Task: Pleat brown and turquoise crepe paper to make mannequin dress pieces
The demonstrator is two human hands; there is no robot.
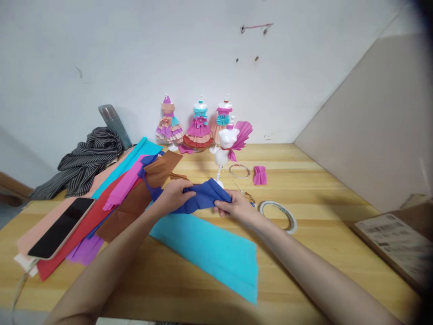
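Observation:
A dark blue strip of crepe paper (204, 195) is stretched between my two hands above the table. My left hand (176, 195) grips its left part, thumb against the paper. The right end is pinched by my right hand (233, 206), between thumb and fingers. Below lies a wide turquoise sheet of crepe paper (209, 253), flat on the wood. Just behind the strip stands a small white mannequin (222, 158) with a pleated magenta paper fan (242, 135) at its back; the blue paper partly hides its base.
Three mannequins in paper dresses (200, 128) stand along the wall. To the left are layered coloured papers (126, 198), a phone (62, 228), a striped cloth (89, 158) and a bottle (115, 124). A tape roll (293, 222), a gathered magenta piece (260, 175) and a cardboard box (389, 243) are rightward.

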